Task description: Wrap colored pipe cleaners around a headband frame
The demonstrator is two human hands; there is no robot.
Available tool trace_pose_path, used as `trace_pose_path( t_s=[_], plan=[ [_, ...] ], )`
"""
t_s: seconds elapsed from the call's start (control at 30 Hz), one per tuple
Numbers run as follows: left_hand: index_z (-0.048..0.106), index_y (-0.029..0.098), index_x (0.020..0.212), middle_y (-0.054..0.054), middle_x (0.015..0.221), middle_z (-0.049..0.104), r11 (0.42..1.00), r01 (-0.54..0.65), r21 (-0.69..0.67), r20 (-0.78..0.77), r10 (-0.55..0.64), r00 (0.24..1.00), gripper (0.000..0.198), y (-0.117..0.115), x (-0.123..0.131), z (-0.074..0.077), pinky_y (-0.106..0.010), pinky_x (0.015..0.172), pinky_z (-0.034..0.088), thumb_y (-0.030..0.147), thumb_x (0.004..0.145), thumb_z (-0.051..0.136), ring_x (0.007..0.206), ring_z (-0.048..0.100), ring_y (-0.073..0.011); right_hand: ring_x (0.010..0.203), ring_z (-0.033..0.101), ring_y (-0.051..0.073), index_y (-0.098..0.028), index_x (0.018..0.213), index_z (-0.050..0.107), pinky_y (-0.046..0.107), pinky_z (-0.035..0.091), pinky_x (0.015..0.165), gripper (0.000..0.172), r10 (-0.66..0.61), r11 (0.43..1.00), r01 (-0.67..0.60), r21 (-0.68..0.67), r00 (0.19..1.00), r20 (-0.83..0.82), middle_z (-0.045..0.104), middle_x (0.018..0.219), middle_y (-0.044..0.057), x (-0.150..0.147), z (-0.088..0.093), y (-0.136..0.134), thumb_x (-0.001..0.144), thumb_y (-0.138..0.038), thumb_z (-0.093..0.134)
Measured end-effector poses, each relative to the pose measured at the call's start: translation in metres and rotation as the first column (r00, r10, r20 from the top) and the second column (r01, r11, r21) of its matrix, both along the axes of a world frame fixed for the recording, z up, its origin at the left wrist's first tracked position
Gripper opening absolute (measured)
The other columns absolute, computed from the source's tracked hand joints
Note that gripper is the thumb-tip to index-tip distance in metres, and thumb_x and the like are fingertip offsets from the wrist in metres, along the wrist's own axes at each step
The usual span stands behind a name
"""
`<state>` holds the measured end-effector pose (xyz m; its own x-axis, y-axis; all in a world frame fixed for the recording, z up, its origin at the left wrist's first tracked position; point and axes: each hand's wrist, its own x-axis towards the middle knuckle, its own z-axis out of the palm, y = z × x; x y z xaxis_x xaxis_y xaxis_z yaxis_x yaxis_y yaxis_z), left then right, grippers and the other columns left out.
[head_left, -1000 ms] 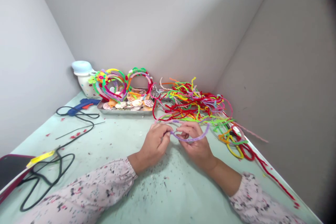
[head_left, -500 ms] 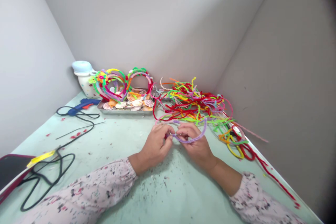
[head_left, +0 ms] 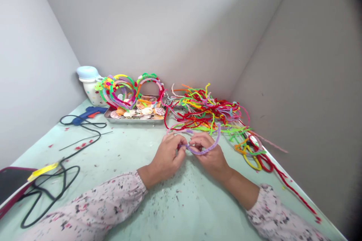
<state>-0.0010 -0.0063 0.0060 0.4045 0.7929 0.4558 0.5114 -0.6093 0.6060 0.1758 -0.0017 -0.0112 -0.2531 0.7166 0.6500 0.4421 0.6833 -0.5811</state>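
A purple pipe cleaner [head_left: 208, 149] runs between my two hands over the middle of the table. My left hand [head_left: 170, 154] pinches it between thumb and fingers near one end. Close beside it, my right hand [head_left: 210, 154] has its fingers bent around the same strand. The long free part curves up to the right in front of the right hand's fingers. What lies inside the curled fingers is hidden.
A metal tray [head_left: 135, 121] of seashells holds decorated pipe-cleaner hoops [head_left: 118, 92]. Right of it lies a tangled pile of colourful pipe cleaners [head_left: 209, 109]. At left are a blue glue gun [head_left: 85, 116], black cord [head_left: 65, 184] and a lidded white cup [head_left: 92, 88].
The free end of the purple pipe cleaner has swung slightly left and bends lower. Both hands keep their grip in nearly the same place.
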Motion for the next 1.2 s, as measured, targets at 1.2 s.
trace_pose_path(
  t_s=[1.2],
  plan=[
    [0.052,0.019,0.085,-0.002,0.081,0.057,0.999,-0.024,0.023,0.0,0.024,1.0,0.01,-0.0005,0.0001,0.0027,-0.035,0.08,0.037,0.015,0.084,0.044,0.082,0.05,-0.0191,0.078,0.058,0.014,-0.022,0.085,0.062,0.024,0.05,0.06,0.003,0.009,0.983,-0.021,-0.183,0.998,-0.064,0.059,0.091,0.004,-0.0015,-0.0025,-0.0026,0.083,-0.023,0.061]
  ],
)
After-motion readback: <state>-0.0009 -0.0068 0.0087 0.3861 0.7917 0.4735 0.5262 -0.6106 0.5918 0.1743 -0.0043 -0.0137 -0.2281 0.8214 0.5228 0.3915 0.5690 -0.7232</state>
